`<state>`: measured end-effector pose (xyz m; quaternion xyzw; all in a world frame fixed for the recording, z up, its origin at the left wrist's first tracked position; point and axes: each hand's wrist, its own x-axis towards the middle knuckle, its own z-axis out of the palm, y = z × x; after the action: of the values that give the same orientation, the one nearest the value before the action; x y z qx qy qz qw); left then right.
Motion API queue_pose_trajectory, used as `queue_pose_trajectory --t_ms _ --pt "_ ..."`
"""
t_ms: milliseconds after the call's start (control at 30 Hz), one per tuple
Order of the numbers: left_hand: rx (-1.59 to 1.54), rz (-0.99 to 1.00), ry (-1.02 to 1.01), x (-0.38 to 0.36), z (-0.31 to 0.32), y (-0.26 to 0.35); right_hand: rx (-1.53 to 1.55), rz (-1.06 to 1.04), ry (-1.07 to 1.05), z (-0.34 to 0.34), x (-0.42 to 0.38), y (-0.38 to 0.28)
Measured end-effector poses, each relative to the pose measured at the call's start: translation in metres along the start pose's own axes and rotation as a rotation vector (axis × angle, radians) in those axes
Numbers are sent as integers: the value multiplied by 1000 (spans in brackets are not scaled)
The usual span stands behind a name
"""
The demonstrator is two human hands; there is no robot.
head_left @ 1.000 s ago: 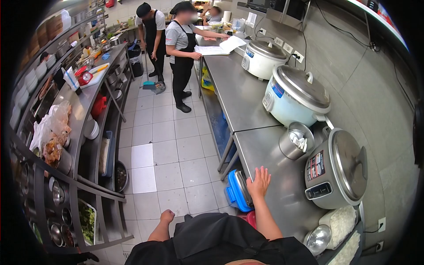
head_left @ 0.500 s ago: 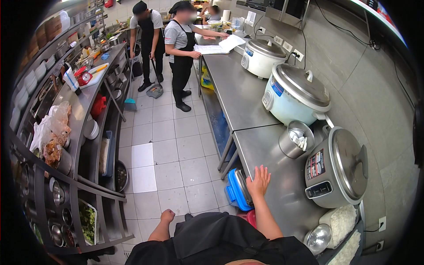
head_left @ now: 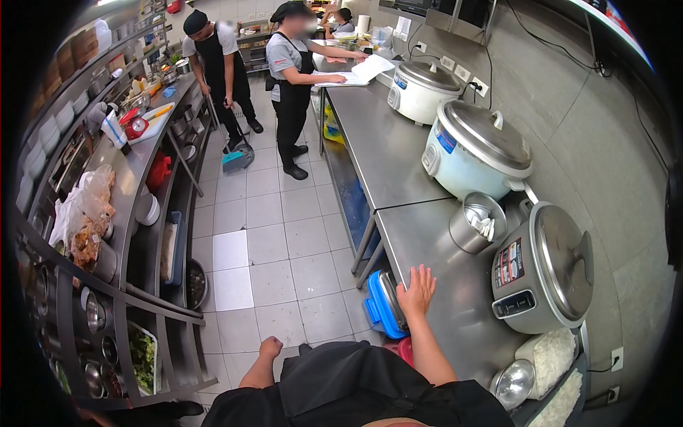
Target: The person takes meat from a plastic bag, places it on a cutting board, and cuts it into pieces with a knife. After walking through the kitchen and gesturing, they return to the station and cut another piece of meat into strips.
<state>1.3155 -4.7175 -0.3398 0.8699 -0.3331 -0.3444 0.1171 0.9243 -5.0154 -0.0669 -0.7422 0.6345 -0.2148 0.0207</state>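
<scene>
My right hand [head_left: 417, 290] lies flat on the near edge of the steel table [head_left: 420, 235], fingers stretched out and apart, holding nothing. My left hand [head_left: 270, 347] hangs beside my dark apron [head_left: 334, 381] over the tiled floor, its fingers curled into a fist with nothing showing in it. Just below the table edge, near my right hand, is a blue container [head_left: 384, 306]. Ahead of that hand stands a steel pot [head_left: 466, 238] with white pieces inside, and to its right is a grey rice cooker [head_left: 516, 285] with its lid on.
Two more rice cookers [head_left: 478, 149] line the wall. Cooked rice [head_left: 551, 356] and a metal bowl [head_left: 512, 383] sit at the near right. One co-worker [head_left: 290, 85] leans over papers; another [head_left: 217, 64] holds a broom and dustpan [head_left: 238, 158]. A loaded steel counter [head_left: 146, 153] runs along the left.
The sweeping co-worker has bent lower and brought the broom right, against the dustpan. The other co-worker's near hand has moved onto the papers. My hands stay in place.
</scene>
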Motion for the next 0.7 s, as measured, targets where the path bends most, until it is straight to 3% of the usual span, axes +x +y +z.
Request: queue_pose_trajectory --t_ms 233,300,400,633,700 --pt "-3 16 -1 -1 0 1 4 1 -1 1 0 1" --pt "-22 -84 -114 -2 -3 4 8 5 -6 0 0 0" --pt "-4 8 -19 -3 1 2 15 6 -6 0 0 0" --pt "12 5 -11 -4 -2 6 5 6 -11 1 1 1" --pt "-6 -79 -116 -5 -7 10 8 8 -14 0 1 0"
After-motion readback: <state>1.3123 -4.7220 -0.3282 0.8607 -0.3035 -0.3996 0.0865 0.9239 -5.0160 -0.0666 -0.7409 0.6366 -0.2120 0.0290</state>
